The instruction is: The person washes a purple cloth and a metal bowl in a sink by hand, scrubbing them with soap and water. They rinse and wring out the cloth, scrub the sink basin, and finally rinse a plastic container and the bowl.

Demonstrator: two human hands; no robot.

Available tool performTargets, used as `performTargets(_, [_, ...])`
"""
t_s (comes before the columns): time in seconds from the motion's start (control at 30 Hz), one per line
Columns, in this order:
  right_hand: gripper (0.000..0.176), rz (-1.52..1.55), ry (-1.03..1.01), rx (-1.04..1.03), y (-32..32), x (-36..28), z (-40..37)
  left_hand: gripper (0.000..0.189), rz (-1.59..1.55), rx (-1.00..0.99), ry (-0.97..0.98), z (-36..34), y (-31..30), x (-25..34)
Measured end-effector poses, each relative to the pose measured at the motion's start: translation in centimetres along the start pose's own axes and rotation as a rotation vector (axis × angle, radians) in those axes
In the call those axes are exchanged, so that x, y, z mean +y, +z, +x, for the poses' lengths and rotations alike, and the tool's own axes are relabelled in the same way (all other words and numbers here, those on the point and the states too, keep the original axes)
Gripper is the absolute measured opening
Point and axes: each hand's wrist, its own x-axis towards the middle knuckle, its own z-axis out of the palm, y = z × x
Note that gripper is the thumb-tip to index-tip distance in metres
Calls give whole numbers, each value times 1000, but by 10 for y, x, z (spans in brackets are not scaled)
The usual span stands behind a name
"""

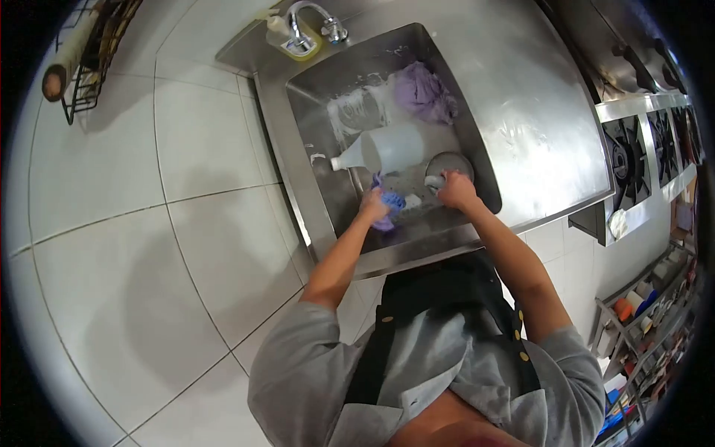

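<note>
Down in the steel sink [488, 175], my left hand [372, 204] is closed round a bunched blue-purple cloth [392, 207]. My right hand [456, 191] is curled at the near right of the basin, fingers round a small pale thing [433, 181] whose kind I cannot tell. Just beyond those fingers is a round grey disc-like thing [451, 161], partly covered by the hand. A large translucent plastic bottle [398, 147] lies on its side past both hands, its white cap to the left. Farther back, a wet lilac cloth [424, 91] is heaped in the corner.
White suds [356, 112] streak the basin floor. Behind the sink stand a curved faucet [296, 18] and a bottle of yellow liquid [304, 46]. A steel counter [532, 112] extends right towards a gas stove [627, 160]. A wire rack [89, 82] hangs at upper left.
</note>
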Motion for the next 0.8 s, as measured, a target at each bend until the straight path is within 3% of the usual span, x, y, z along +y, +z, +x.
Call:
performTargets(0.03, [44, -10, -1, -3, 8, 1, 9, 67, -350, -55, -283, 22, 15, -10])
performTargets(0.07, [48, -65, 9, -14, 11, 4, 22, 67, -361, -52, -277, 55, 18, -26])
performTargets(0.13, [52, -130, 36, -41, 30, 15, 33, 67, -1549, -103, -650, 101, 28, -58])
performTargets(0.17, [55, -113, 52, -24, 36, 21, 42, 67, -1564, -113, -646, 107, 25, -48])
performTargets(0.23, [57, -108, 61, -10, 35, 13, 41, 56, -1790, 316, -874, 112, 16, -29])
performTargets(0.33, [67, -347, 62, -43, 19, -15, 48, 43, -1748, 177, -788, 133, 26, -38])
performTargets(0.4, [75, -29, -91, 106, 12, -30, 72, 39, -1653, 196, -674, 146, 28, -37])
performTargets(0.43, [74, 24, -200, 225, 1, -48, 86, 38, -1586, 89, -669, 159, 35, -39])
performTargets(0.47, [74, 82, -309, 340, -16, -79, 104, 36, -1512, -15, -663, 169, 40, -39])
performTargets(0.53, [77, 116, -473, 532, -58, -161, 132, 31, -1477, -39, -725, 184, 40, -15])
performTargets(0.6, [74, 179, -656, 701, -87, -229, 167, 25, -1599, 194, -537, 201, 52, -3])
performTargets(0.63, [74, 156, -706, 767, -99, -253, 183, 20, -1527, 289, -458, 170, 10, 18])
performTargets(0.67, [74, 153, -711, 752, -108, -265, 191, 20, -1536, 292, -471, 173, 10, 13])
performTargets(0.7, [74, -82, -573, 456, -118, -278, 197, 21, -1126, 555, -245, 186, 10, 3])
performTargets(0.73, [76, -131, -622, 424, -111, -275, 212, 22, -684, 775, -28, 183, -2, -4])
performTargets(0.77, [77, -179, -672, 393, -104, -272, 226, 29, -627, 807, 66, 175, -10, -11])
performTargets(0.8, [78, -194, -882, 499, -104, -273, 226, 29, -639, 827, 60, 178, -18, -11])
